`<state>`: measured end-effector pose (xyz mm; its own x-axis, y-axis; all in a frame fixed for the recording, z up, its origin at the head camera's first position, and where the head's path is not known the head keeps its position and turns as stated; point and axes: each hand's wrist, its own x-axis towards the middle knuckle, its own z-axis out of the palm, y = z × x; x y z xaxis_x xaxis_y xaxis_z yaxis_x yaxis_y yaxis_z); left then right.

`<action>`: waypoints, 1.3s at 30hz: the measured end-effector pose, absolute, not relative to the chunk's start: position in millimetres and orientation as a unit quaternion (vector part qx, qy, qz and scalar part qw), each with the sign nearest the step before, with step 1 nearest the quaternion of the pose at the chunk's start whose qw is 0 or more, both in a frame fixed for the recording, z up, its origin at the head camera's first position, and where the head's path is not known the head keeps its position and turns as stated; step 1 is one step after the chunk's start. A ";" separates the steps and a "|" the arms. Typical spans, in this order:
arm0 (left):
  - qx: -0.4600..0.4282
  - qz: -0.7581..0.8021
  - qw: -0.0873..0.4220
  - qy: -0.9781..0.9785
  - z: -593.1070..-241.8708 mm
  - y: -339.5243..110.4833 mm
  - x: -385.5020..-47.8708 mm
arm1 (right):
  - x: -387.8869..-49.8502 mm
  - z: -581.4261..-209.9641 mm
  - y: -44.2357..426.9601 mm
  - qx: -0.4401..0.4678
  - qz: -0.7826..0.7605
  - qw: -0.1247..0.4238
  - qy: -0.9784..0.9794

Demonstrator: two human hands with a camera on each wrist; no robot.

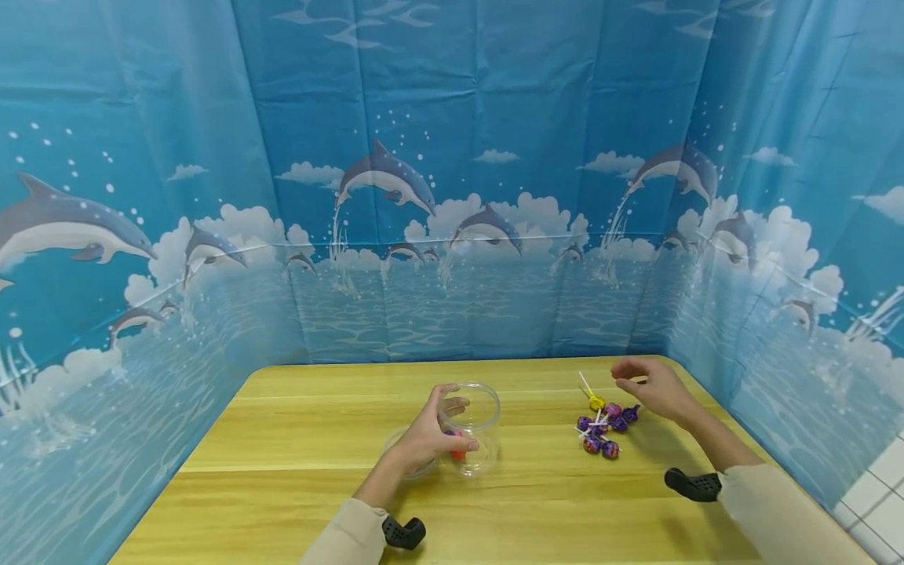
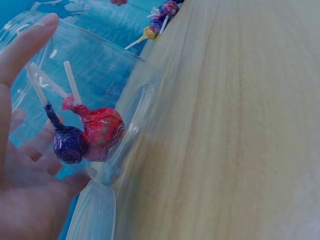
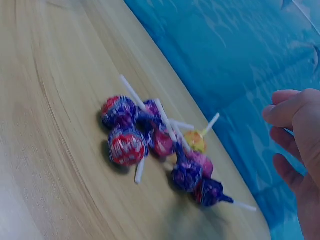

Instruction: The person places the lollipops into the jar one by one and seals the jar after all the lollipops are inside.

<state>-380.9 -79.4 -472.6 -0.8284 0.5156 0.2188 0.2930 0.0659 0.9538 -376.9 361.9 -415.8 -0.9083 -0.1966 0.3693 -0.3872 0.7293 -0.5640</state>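
Observation:
My left hand [image 1: 427, 435] grips an upright clear plastic jar [image 2: 107, 60] round its side, thumb and fingers on opposite sides. Through the wall show a red-wrapped lollipop [image 2: 102, 131] and a dark purple one [image 2: 70, 145], lying low with their white sticks up. The jar's mouth is uncovered. Beside it, partly behind the hand, lies a clear round lid-like piece [image 2: 92, 212]. My right hand [image 1: 657, 388] hovers just above and right of a loose cluster of lollipops [image 3: 128, 146], its fingers loosely bent with nothing visible between them. A yellow lollipop [image 3: 195, 142] lies at the cluster's far side.
The wooden table [image 1: 297, 439] has rounded far corners. A blue dolphin-print curtain [image 1: 452, 306] hangs close behind it and along both sides. White tiles [image 1: 886, 482] show at the lower right. Black wrist mounts [image 1: 404, 534] sit at both sleeves.

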 end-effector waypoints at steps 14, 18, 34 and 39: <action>0.278 0.623 0.087 0.726 -472.1 -79.2 -380.5 | -377.8 -440.7 393.8 0.107 0.321 0.134 -0.931; 0.275 0.626 0.089 0.724 -471.9 -80.1 -380.3 | -380.5 -452.1 401.9 0.094 0.318 0.127 -0.935; 0.276 0.625 0.094 0.724 -473.9 -80.0 -381.1 | -375.0 -497.0 416.1 0.059 0.303 0.143 -0.940; 0.274 0.625 0.091 0.726 -473.2 -79.8 -381.4 | -375.3 -500.1 418.8 0.074 0.284 0.155 -0.943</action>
